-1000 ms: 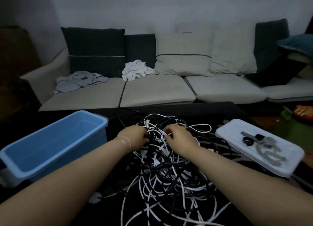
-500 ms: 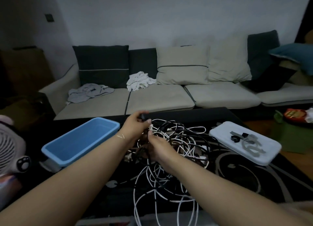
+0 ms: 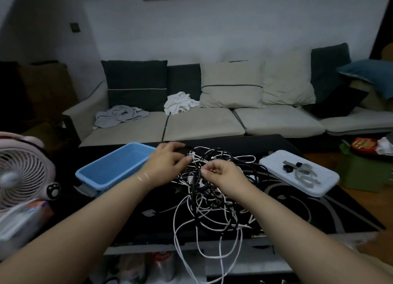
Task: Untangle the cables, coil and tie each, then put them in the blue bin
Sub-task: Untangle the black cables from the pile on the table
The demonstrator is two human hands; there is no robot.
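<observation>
No cable is coiled yet: the blue plastic bin (image 3: 110,168) left of the black-and-white cable tangle (image 3: 212,190) looks empty. On the worktop, the left hand (image 3: 168,163) pinches a strand at the tangle's far edge; the right hand (image 3: 225,173), fingers curled, pinches another. Ties wait on the white lid (image 3: 276,164) right of it.

On the table (image 3: 319,215), the bin (image 3: 114,168) lies left of the cables (image 3: 212,198), the lid (image 3: 297,177) right.

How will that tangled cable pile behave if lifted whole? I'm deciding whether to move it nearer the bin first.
The cable pile would likely come up as one floppy clump, since black and white strands interlock. Loops already hang over the table edge, so they would probably trail and snag. Both the left hand and the right hand grip strands, which suggests it needs two hands.
</observation>
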